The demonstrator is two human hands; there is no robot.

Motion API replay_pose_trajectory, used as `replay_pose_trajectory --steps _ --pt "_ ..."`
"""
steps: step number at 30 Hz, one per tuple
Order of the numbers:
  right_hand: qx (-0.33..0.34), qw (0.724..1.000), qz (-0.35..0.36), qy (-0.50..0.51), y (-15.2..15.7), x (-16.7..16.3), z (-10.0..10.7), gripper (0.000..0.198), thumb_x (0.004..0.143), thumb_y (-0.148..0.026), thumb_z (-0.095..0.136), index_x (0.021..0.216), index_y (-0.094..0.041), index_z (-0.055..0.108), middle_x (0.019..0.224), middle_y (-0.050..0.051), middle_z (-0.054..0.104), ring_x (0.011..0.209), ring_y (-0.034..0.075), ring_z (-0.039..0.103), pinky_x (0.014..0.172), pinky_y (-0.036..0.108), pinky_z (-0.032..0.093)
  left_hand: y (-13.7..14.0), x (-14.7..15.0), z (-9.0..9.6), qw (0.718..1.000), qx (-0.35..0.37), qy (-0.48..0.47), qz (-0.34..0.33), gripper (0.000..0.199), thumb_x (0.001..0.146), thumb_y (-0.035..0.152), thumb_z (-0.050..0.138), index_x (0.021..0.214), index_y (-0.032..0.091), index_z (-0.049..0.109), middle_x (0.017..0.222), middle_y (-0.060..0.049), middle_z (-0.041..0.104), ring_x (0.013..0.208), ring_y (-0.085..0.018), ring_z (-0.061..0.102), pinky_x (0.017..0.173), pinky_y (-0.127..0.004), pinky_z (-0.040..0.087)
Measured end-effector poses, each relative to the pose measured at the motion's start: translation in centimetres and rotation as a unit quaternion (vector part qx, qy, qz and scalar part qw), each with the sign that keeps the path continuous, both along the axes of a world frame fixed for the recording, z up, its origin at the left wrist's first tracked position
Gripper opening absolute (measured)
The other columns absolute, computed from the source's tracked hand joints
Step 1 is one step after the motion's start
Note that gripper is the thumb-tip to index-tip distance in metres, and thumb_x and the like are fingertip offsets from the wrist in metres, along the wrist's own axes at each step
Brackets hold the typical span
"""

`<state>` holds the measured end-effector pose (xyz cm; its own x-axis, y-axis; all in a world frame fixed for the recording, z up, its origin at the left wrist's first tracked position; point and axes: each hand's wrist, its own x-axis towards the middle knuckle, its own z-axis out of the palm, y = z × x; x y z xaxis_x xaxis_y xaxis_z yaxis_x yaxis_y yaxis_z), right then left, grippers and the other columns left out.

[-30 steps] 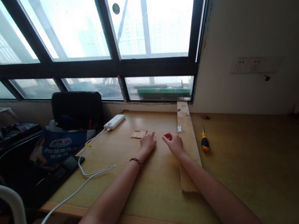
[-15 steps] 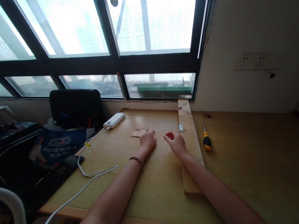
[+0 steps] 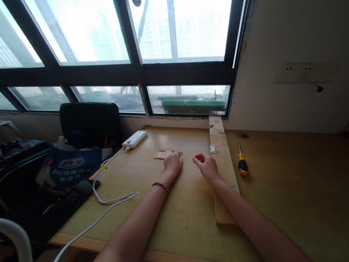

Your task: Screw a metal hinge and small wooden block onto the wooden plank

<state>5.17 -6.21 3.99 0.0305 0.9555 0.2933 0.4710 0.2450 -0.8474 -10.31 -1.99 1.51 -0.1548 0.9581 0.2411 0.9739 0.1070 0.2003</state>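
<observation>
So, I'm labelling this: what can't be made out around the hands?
Head view: small grey metallic piece, mostly covered by the left hand.
Head view: anything pinched in the right hand, hidden or too small.
Head view: long pale wooden board, partly behind the right forearm.

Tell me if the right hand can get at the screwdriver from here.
Likely yes: only the flat wooden board seems to lie between the right hand and the screwdriver, which lies uncovered just past it.
</observation>
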Motion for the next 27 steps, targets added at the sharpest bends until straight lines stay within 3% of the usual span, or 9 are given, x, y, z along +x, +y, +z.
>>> replay_pose_trajectory --steps 5,9,12,15,17,20,23,27 --pt "0.001 1.0 0.001 0.002 0.0 0.1 0.0 0.017 0.072 -0.036 0.059 0.078 -0.02 0.063 0.075 0.004 0.068 0.067 0.015 0.062 0.062 0.025 0.046 -0.1 0.1 0.1 1.0 0.012 0.008 -0.006 0.033 0.084 0.035 0.036 0.099 0.015 0.058 0.09 -0.013 0.063 0.084 -0.026 0.059 0.071 -0.034 0.042" --pt "0.011 1.0 0.001 -0.003 0.0 0.0 -0.2 0.016 0.073 -0.036 0.058 0.074 -0.02 0.062 0.069 0.002 0.067 0.064 0.015 0.061 0.059 0.024 0.044 -0.8 0.2 0.5 0.995 0.083 0.04 -0.028 0.03 0.084 0.033 0.038 0.096 0.015 0.058 0.095 -0.013 0.061 0.093 -0.026 0.054 0.078 -0.034 0.04" --pt "0.017 1.0 0.002 0.012 -0.1 -0.2 0.0 0.025 0.074 -0.04 0.056 0.061 -0.019 0.057 0.056 0.001 0.062 0.054 0.014 0.059 0.052 0.023 0.041 -1.6 0.5 0.8 0.989 0.122 0.048 -0.076 0.026 0.086 0.03 0.036 0.091 0.018 0.059 0.095 -0.01 0.06 0.095 -0.023 0.051 0.081 -0.031 0.038" --pt "0.017 0.997 0.037 0.071 -0.4 0.7 1.1 0.039 0.078 -0.049 0.049 0.053 -0.018 0.049 0.047 -0.001 0.054 0.044 0.012 0.054 0.046 0.021 0.038 -2.4 0.9 0.8 0.98 0.136 0.037 -0.141 0.028 0.088 0.031 0.034 0.081 0.02 0.058 0.086 -0.006 0.061 0.088 -0.019 0.052 0.074 -0.028 0.038" --pt "0.041 0.995 0.03 0.082 -0.8 2.6 2.0 0.043 0.08 -0.051 0.044 0.052 -0.018 0.048 0.046 -0.001 0.053 0.042 0.011 0.052 0.046 0.021 0.037 -2.6 1.2 0.7 0.975 0.135 0.03 -0.176 0.032 0.089 0.034 0.033 0.075 0.02 0.058 0.08 -0.005 0.061 0.082 -0.018 0.052 0.068 -0.026 0.036" --pt "0.12 0.988 -0.093 -0.002 -1.2 7.6 2.2 0.043 0.08 -0.052 0.043 0.054 -0.018 0.05 0.049 0.0 0.055 0.046 0.012 0.051 0.05 0.023 0.036 -2.6 1.6 0.5 0.97 0.14 0.018 -0.198 0.039 0.089 0.038 0.031 0.067 0.019 0.056 0.073 -0.005 0.06 0.076 -0.016 0.052 0.063 -0.025 0.033" --pt "0.156 0.95 -0.241 -0.12 -1.2 13.3 0.0 0.037 0.08 -0.049 0.044 0.067 -0.018 0.059 0.061 0.003 0.061 0.055 0.015 0.053 0.057 0.027 0.038 -2.6 2.0 0.2 0.968 0.153 -0.006 -0.198 0.041 0.09 0.04 0.03 0.064 0.018 0.054 0.069 -0.004 0.059 0.068 -0.014 0.051 0.06 -0.025 0.03" --pt "0.144 0.95 -0.224 -0.162 0.0 17.9 -4.2 0.035 0.077 -0.047 0.046 0.084 -0.019 0.066 0.092 0.009 0.065 0.087 0.022 0.058 0.078 0.034 0.041 -2.9 2.6 0.0 0.964 0.157 -0.045 -0.211 0.041 0.09 0.04 0.029 0.065 0.018 0.054 0.069 -0.004 0.059 0.063 -0.013 0.049 0.058 -0.024 0.027"
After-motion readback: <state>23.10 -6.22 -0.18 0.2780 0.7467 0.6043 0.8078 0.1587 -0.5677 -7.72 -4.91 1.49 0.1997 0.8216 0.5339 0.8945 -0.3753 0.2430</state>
